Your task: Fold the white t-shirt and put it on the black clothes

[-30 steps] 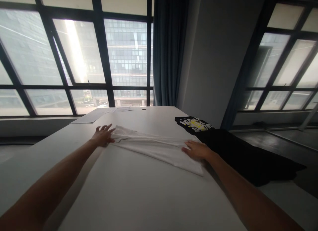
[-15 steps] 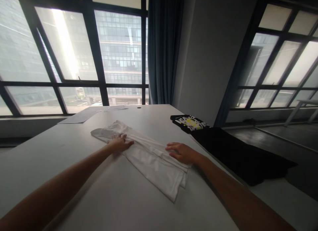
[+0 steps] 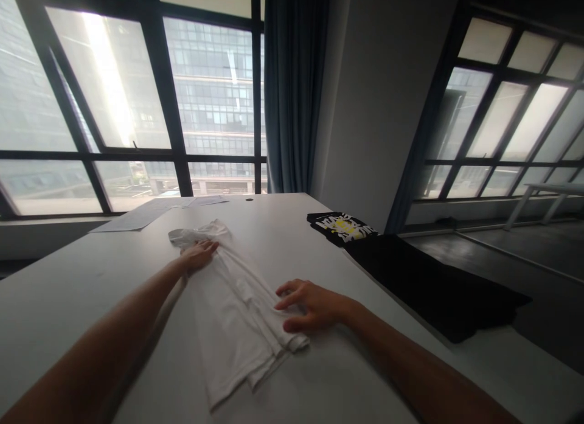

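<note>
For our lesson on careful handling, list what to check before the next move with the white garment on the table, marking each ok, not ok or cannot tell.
1. Left hand flat on the white garment near its far end: ok.
2. Right hand on the garment's right edge: ok.
3. Garment fully on the table: ok.
4. Garment smooth: not ok, creases run along it.
5. Black clothes lie apart: ok.
6. Papers clear of it: ok.
</note>
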A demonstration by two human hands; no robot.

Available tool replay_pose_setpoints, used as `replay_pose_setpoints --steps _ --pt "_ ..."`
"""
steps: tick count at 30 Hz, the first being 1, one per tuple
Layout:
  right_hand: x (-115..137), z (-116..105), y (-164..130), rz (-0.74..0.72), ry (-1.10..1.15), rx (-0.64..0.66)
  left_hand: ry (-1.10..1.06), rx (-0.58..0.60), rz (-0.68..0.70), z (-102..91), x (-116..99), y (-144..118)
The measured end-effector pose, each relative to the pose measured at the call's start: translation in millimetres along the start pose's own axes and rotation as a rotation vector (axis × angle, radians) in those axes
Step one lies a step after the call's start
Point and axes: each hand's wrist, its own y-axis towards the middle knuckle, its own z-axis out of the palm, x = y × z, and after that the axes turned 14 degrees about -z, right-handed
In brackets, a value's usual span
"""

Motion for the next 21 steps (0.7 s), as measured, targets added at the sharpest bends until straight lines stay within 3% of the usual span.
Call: replay_pose_setpoints --steps 2,5,8,11,14,17,21 --pt "-9.3 4.7 3.0 -0.022 0.017 -0.091 -0.004 0.000 0.033 4.6 -16.0 6.5" --pt "-35.9 4.3 -3.6 0.058 -0.097 -0.263 -0.005 0.027 0.133 19.1 -51.7 8.8" --pt "-59.1 1.0 -17.5 0.124 -0.188 -0.325 -0.022 0.069 0.309 30.9 -74.2 5.3" --pt "-67.6 2.0 -24.4 0.156 -0.223 -0.333 -0.064 0.086 0.341 29.5 -61.6 1.3" --pt "-67.4 6.2 -10.0 0.204 -0.273 -0.274 -0.090 0.061 0.199 18.7 -29.1 -1.9" --pt "-68.5 7.5 31.2 0.245 -0.296 -0.194 -0.073 0.059 0.125 10.0 -9.8 -5.9" --pt "-77.7 2.7 112.0 0.338 -0.272 -0.175 0.021 0.137 0.156 9.1 -12.1 -11.7"
